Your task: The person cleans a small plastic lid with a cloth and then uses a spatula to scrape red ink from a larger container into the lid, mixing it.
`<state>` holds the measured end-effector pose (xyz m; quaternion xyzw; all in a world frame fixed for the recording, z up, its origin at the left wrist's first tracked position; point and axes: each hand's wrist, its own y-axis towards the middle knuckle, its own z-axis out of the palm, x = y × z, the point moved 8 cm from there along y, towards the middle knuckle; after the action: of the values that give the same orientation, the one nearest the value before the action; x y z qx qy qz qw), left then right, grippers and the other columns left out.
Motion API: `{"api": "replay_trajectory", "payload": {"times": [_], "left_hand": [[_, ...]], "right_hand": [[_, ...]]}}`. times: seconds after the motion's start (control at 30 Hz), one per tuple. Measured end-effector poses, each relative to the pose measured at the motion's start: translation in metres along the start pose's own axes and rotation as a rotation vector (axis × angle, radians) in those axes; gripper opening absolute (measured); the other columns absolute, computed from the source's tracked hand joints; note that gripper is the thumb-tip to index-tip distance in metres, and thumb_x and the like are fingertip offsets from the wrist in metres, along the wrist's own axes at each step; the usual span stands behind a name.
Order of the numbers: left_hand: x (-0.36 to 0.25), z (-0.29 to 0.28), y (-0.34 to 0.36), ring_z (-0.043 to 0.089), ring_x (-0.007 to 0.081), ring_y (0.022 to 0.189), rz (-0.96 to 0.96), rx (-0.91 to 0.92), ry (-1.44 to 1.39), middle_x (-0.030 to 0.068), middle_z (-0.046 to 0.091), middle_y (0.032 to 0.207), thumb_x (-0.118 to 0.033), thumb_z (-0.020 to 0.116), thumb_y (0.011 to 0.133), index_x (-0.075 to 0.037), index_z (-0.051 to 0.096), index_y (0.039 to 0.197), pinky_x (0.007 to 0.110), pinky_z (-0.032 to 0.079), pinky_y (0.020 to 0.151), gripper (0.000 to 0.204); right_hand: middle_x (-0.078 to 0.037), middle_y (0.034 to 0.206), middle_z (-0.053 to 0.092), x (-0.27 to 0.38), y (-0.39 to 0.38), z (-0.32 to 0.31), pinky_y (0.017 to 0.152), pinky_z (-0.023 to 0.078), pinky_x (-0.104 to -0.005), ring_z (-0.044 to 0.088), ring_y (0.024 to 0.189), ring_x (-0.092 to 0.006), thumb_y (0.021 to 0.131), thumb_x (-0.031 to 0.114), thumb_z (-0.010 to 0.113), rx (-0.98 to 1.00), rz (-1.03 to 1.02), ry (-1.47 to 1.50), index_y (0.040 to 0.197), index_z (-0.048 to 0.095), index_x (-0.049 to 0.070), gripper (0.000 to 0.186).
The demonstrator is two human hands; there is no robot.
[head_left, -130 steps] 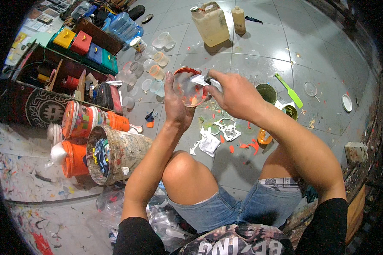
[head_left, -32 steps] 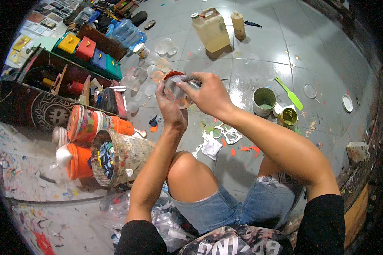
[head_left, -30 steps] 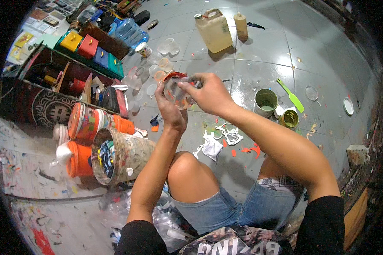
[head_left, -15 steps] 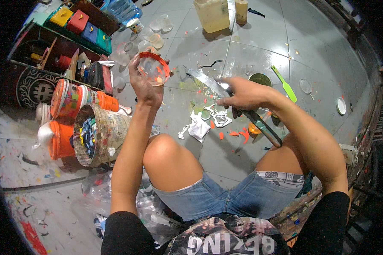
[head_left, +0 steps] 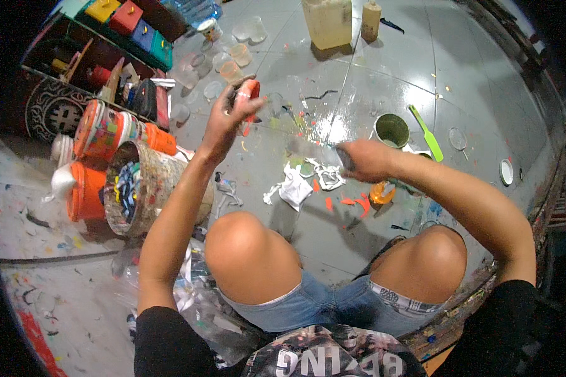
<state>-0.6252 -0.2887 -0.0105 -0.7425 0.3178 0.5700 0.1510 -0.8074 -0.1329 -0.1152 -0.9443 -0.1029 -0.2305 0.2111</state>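
My left hand [head_left: 222,122] is closed around a small see-through plastic cup [head_left: 248,103] streaked with orange paint. The cup is turned edge-on, and its far side is hidden. In my right hand [head_left: 366,158] is a tool with a broad metal blade [head_left: 311,149]. Motion smears the blade, which points left towards the cup, and the fingers hide most of the grip. Below the blade, a crumpled white cloth [head_left: 294,188] lies on the floor. Bits of orange paint skin [head_left: 362,204] are scattered beside an orange-stained cup [head_left: 382,192].
To the left stand a paint-crusted bucket [head_left: 152,188] of rags and several orange tubs [head_left: 87,188]. Clear cups [head_left: 239,55] cluster beyond my left hand. Farther off are a yellowish jug [head_left: 328,25] and a bottle [head_left: 370,22]. On the right lie a green spatula [head_left: 429,135] and a dark pot [head_left: 392,131].
My left hand has turned the cup from open-face to edge-on. My right hand has moved down and slightly right with the bladed tool, whose blade is now blurred.
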Motion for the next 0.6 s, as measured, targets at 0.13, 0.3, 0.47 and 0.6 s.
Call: {"api": "replay_trajectory", "payload": {"times": [0.13, 0.3, 0.47, 0.6], "left_hand": [[0.001, 0.047, -0.038, 0.052, 0.0343, 0.122, 0.395, 0.043, 0.582, 0.0156, 0.052, 0.133, -0.033, 0.093, 0.063, -0.011, 0.036, 0.148, 0.04, 0.051, 0.094, 0.105], [0.011, 0.071, -0.099, 0.04, 0.0391, 0.133, 0.836, 0.032, 0.705, 0.0204, 0.045, 0.142, -0.044, 0.094, 0.06, -0.02, -0.003, 0.157, 0.046, 0.042, 0.103, 0.139], [-0.004, 0.086, -0.094, 0.038, 0.0386, 0.136, 0.949, 0.039, 0.705, 0.0208, 0.041, 0.146, -0.043, 0.091, 0.066, -0.027, -0.015, 0.155, 0.045, 0.039, 0.106, 0.14], [-0.017, 0.078, -0.095, 0.044, 0.0423, 0.134, 0.995, 0.118, 0.608, 0.0205, 0.029, 0.151, -0.032, 0.093, 0.065, -0.032, -0.011, 0.155, 0.047, 0.047, 0.102, 0.137]], "right_hand": [[-0.025, 0.107, 0.068, -0.036, -0.016, 0.137, 0.089, 0.051, -0.0478, 0.065, 0.101, -0.0413, 0.086, 0.027, 0.073, 0.271, -0.042, 0.159, 0.138, 0.046, 0.0, 0.064], [-0.026, 0.113, 0.066, -0.029, -0.022, 0.228, 0.09, 0.052, -0.0477, 0.065, 0.105, -0.0408, 0.084, 0.019, 0.07, 0.287, -0.083, 0.217, 0.139, 0.05, 0.005, 0.06], [-0.025, 0.111, 0.066, -0.027, -0.027, 0.163, 0.09, 0.052, -0.0465, 0.064, 0.103, -0.04, 0.09, 0.031, 0.067, 0.14, -0.123, 0.067, 0.122, 0.064, 0.003, 0.043], [-0.019, 0.089, 0.072, 0.007, -0.016, -0.021, 0.075, 0.055, -0.0391, 0.07, 0.079, -0.0288, 0.095, 0.028, 0.063, -0.285, -0.088, 0.288, 0.106, 0.071, 0.001, 0.03]]}}
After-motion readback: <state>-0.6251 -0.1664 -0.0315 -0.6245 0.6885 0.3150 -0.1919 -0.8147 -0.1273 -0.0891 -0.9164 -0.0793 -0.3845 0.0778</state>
